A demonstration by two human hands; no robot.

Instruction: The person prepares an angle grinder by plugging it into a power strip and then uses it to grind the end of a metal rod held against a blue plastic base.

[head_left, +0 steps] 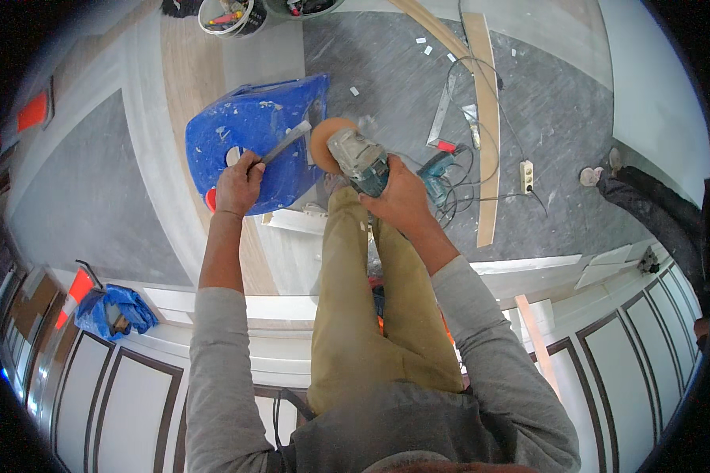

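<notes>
My left hand (pixel 238 185) grips a narrow grey strip (pixel 285 143), its free end angled up and to the right over a big scuffed blue plastic container (pixel 252 110). In my right hand (pixel 406 197) is an angle grinder (pixel 359 158), held by its body. The grinder's round orange-brown disc (pixel 330 144) is close beside the strip's free end; whether they touch I cannot tell. The blue container lies in front of me, left of the grinder. What the strip is exactly does not show.
Right of the grinder lie a teal power tool (pixel 436 175), tangled cables, a metal square (pixel 443 114) and a long board (pixel 487 142). Beyond the board is a socket block (pixel 528 177). Tool buckets (pixel 230 20) stand far ahead. Another person's legs (pixel 655 197) are at right.
</notes>
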